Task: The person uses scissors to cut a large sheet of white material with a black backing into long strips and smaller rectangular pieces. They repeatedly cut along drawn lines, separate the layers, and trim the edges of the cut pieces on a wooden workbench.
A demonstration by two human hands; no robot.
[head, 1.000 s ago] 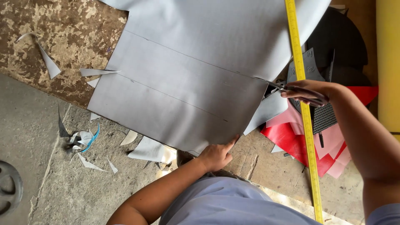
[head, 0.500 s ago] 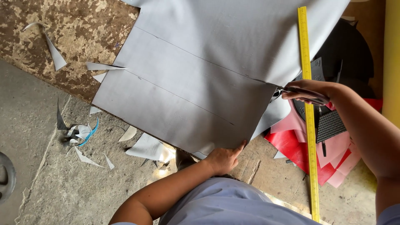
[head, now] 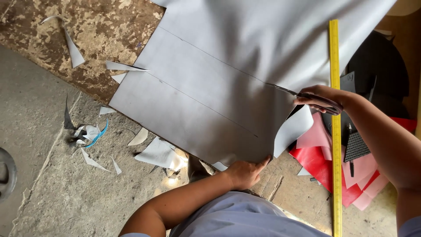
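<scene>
1. A person bends over a large grey sheet of flexible material [head: 228, 74] spread across a worn, mottled brown board [head: 101, 30] and a bare concrete floor [head: 39, 175]; the sheet fills the frame from centre to 12 o'clock.

2. The right hand [head: 318, 98], at 3 o'clock, is closed around the handles of a pair of metal scissors [head: 302, 94], whose blades point toward 9 o'clock and bite into the sheet's right edge along a thin drawn line.

3. Just below the blades, a cut flap of the grey sheet [head: 293, 130] curls down toward 5 o'clock.

4. The left hand [head: 246, 172], at 6 o'clock, lies flat with fingers spread on the sheet's lower edge, pressing it down; it grips nothing.

5. A long yellow measuring rule [head: 336, 145] runs from 1 o'clock to 5 o'clock, passing under the right wrist.

6. Beside the rule, at 4 o'clock, lie red and pink offcuts [head: 324, 158] and black pieces [head: 377, 70].

7. Pale trimmings [head: 160, 154] litter the floor from 7 to 9 o'clock, with a blue curl of scrap [head: 100, 134] among them.
</scene>
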